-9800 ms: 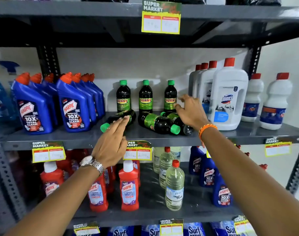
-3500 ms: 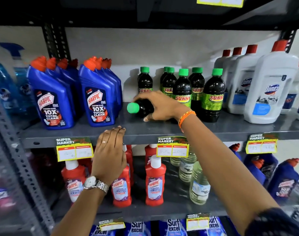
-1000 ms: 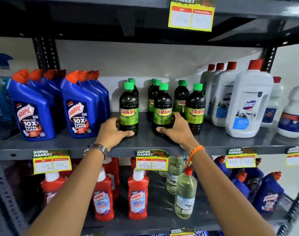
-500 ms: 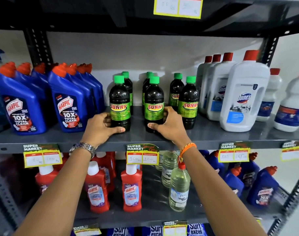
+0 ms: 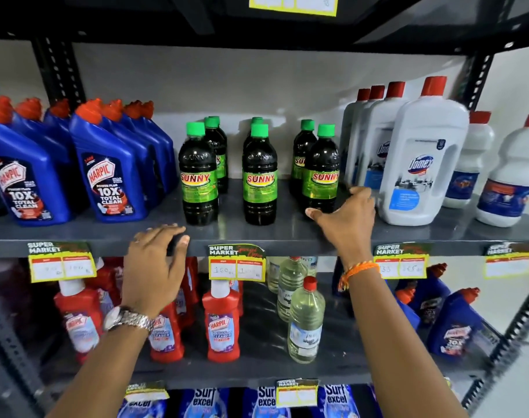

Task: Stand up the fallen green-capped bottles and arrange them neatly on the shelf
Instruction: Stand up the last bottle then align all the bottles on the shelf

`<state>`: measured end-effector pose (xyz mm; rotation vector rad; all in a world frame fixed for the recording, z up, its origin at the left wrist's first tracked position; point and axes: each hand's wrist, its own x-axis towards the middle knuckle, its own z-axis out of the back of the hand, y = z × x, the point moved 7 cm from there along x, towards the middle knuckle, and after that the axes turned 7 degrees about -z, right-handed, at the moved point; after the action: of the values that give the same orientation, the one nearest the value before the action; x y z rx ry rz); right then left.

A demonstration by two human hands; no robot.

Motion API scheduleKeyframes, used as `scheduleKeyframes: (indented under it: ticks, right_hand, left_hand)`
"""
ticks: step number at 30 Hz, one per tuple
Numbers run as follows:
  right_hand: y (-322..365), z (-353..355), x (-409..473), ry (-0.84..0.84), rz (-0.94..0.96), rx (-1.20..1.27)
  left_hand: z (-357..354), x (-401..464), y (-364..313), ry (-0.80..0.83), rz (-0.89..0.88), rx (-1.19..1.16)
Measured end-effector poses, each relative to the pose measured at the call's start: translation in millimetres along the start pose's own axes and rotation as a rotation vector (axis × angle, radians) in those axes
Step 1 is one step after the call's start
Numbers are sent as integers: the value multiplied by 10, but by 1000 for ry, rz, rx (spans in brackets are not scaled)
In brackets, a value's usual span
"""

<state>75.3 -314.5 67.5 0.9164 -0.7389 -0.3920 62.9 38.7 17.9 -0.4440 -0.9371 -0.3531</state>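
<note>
Supermarket aisle, grey steel shelf against a white wall, yellow price tags clipped along the front lip; blue Harpic bottles on the left of that shelf, white Domex jugs on the right, red Harpic bottles and clear bottles one level down. Change vs ~10 s back: the fallen Sunny bottles are all upright now, none lying on the shelf. The green-capped bottles sit mid-shelf in three front/back pairs: left pair, middle pair, right pair. Half a second ago the hands were on the left and middle fronts; the left hand has since come off and the right has shifted over to the right pair. Looks like standing-up is done and only spacing/alignment is left; the right pair sits slightly skewed, rear bottle offset left of the front one, and its gap to the middle pair looks wider than the left gap. Left hand is off the bottles, down at the shelf's front edge, palm away from camera, fingers loosely curled, holding nothing. Right hand reaches in at the base of the front right bottle, thumb touching its lower left side, fingers wrapping round the right side next to the Domex jug; a loose cupping contact, not a lift grip, likely nudging it into line
</note>
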Motion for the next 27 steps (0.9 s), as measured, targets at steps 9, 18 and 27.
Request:
scheduleKeyframes:
  ticks: [9,18,27]
  right_hand:
    - [-26,-223,272,132,5,-76]
    - [-51,-97,122,22,48,-123]
    - [12,-73,88,7,27,-164]
  left_hand:
    - [-92,-75,-10,-60,-6,100]
    - [-97,-100,-4,-54,14,92]
    - [-111,-76,67,-33,-12,88]
